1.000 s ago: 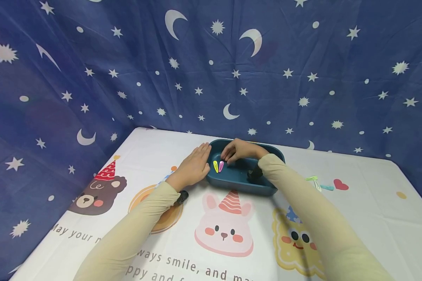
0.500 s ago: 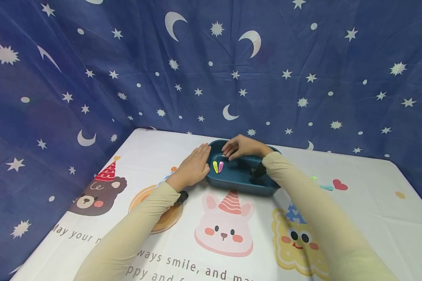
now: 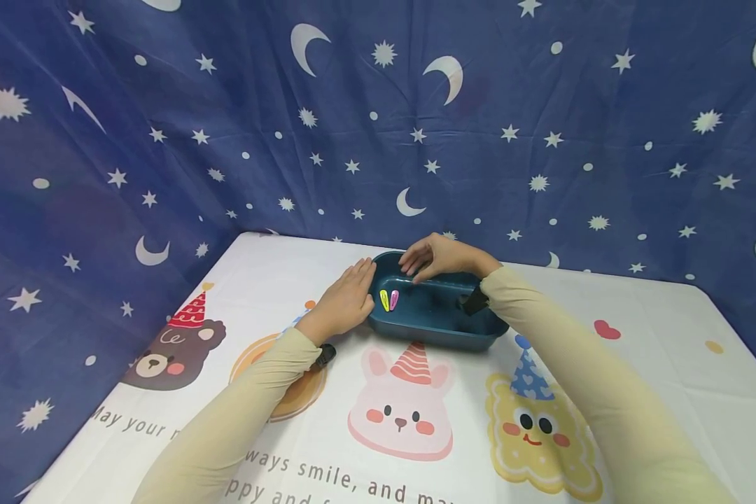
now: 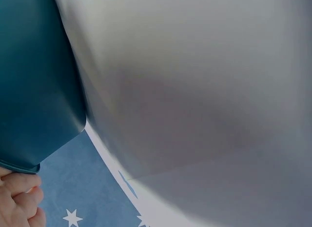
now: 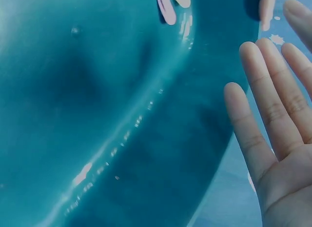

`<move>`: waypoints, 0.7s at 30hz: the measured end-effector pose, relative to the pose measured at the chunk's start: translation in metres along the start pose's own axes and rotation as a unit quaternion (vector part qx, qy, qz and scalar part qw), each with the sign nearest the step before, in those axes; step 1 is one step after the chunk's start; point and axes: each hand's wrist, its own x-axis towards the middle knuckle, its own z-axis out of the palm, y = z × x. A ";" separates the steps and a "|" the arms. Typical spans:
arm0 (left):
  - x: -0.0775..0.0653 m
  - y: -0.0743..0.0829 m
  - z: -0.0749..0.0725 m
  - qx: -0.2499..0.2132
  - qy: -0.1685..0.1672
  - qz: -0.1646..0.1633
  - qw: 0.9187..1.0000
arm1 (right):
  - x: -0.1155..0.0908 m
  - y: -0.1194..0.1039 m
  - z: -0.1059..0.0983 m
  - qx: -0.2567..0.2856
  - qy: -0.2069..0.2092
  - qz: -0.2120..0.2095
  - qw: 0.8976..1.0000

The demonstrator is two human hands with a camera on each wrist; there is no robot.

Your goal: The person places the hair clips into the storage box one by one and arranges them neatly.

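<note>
A dark teal plastic bin (image 3: 437, 336) stands at the middle of the table. Inside, at its left end, a yellow hair clip (image 3: 384, 300) and a pink hair clip (image 3: 394, 300) lie side by side on the floor. My left hand (image 3: 346, 297) rests with its fingers straight along the bin's left rim. Over the back part of the bin hovers my right hand (image 3: 437, 257), its fingers loosely spread. The right wrist view shows that palm (image 5: 287, 178) holding nothing, with the pink clip (image 5: 166, 8) and part of the yellow one near the top edge.
A white tablecloth (image 3: 655, 378) printed with party animals covers the table. A blue curtain (image 3: 510, 140) with moons and stars hangs close behind the bin. My right sleeve (image 3: 567, 350) crosses the table's right side.
My right hand has lifted and drawn back toward the bin's far rim, its fingers loosening. The loose hair clips on the table at right are now hidden behind my right arm. The left hand stays put.
</note>
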 end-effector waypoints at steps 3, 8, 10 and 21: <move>-0.001 0.001 0.000 0.000 -0.001 -0.001 1.000 | -0.006 -0.006 -0.003 -0.009 -0.004 -0.007 1.000; 0.000 0.001 0.000 0.002 -0.003 -0.003 1.000 | -0.018 -0.012 -0.006 -0.019 -0.006 -0.008 1.000; 0.000 0.001 0.000 0.003 -0.004 -0.003 1.000 | -0.023 -0.014 -0.007 -0.021 -0.007 -0.010 1.000; 0.000 0.000 0.001 0.000 0.002 -0.001 1.000 | -0.061 -0.023 -0.015 -0.031 -0.007 -0.017 0.999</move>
